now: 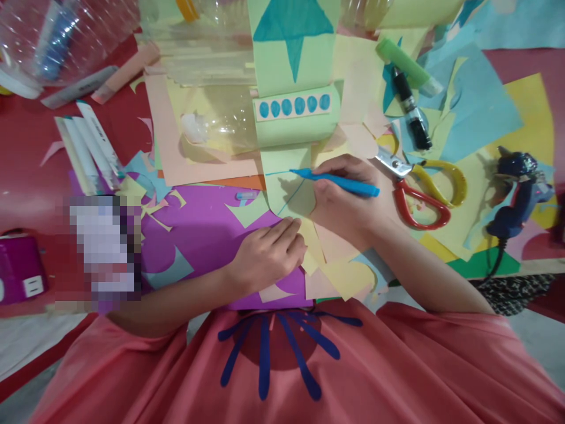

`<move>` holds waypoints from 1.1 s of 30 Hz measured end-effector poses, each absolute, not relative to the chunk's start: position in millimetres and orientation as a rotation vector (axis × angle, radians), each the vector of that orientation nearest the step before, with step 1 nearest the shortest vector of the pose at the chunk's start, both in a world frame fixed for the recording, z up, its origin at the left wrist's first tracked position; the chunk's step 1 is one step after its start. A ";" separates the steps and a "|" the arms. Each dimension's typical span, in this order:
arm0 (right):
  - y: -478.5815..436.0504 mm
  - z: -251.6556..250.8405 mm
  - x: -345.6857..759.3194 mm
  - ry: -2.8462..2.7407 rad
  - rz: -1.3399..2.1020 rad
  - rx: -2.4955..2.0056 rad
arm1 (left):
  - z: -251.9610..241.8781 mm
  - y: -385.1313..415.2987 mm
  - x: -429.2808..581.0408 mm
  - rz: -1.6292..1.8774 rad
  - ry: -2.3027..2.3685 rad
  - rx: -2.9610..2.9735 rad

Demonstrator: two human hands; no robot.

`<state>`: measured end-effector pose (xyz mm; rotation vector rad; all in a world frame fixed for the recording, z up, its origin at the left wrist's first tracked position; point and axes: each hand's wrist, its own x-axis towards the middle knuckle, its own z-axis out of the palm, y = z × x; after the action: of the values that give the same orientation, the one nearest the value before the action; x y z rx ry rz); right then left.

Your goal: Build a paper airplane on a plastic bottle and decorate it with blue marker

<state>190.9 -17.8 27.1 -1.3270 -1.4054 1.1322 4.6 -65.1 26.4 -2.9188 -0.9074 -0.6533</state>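
My right hand grips a blue marker, its tip touching a pale green paper strip that bears thin blue lines. At the strip's lower edge rests my left hand, fingers bent, the fingertips touching the paper; whether anything is under them I cannot tell. Further up, the green paper wraps around a clear plastic bottle. A pale label with several blue dots sits on that wrap. Beyond it, a blue star-like shape marks more green paper.
Scissors with red and yellow handles lie right of my right hand, near a glue gun and a black pen. White markers lie at left. Paper scraps and purple sheets cover the red table.
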 end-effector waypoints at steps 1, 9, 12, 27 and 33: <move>-16.3 28.1 193.1 -1.429 1.114 -1.340 | 27.0 -64.6 4.4 -0.651 -0.907 -2.916; -12.7 29.3 198.6 -1.609 1.020 -1.426 | 27.1 -63.3 4.0 -0.663 -0.912 -2.918; -11.9 28.6 196.7 -1.602 1.005 -1.431 | 26.8 -63.3 4.0 -0.670 -0.910 -2.920; -12.6 28.4 196.5 -1.627 0.958 -1.503 | 26.1 -63.4 4.0 -0.654 -0.924 -2.916; -13.4 25.0 195.1 -1.605 0.974 -1.502 | 27.1 -63.3 3.9 -0.676 -0.914 -2.926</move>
<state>195.1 -13.4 25.0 -1.5021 -1.6052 0.9737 3.9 -63.3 27.1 -2.9263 -0.9140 -0.6758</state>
